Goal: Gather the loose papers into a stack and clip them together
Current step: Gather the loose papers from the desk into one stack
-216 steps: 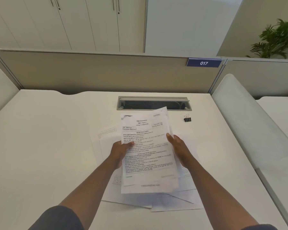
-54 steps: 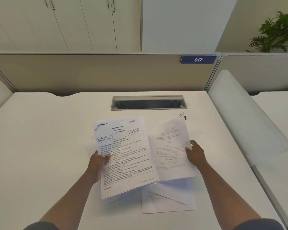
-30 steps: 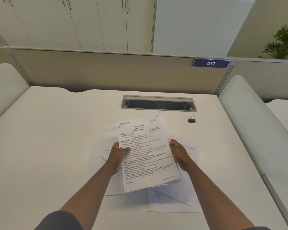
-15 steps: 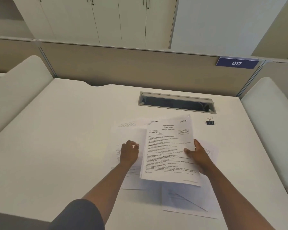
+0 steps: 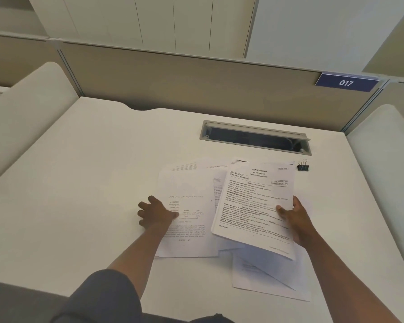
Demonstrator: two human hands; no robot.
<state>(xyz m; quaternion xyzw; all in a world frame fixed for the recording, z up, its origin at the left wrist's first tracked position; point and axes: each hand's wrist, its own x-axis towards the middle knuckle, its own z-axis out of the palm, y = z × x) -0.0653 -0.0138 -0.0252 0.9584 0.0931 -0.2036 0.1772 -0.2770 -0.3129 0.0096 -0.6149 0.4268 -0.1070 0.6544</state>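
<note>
We are pressing our left hand (image 5: 155, 214) on a sheet (image 5: 187, 215) lying on the worktop (image 5: 79, 183), fingers (image 5: 145, 205) spread along its left edge. Our right hand (image 5: 294, 217) is pinching the stack (image 5: 254, 201), thumb on top, tilted above more papers (image 5: 266, 278). A cable slot (image 5: 254, 137) is lying beyond. The clip (image 5: 303, 166) is sitting beside the stack's far right corner.

White table (image 5: 79, 159), loose papers (image 5: 187, 220) spread on it, small black clip (image 5: 303, 167) near its long slot (image 5: 254, 138)
</note>
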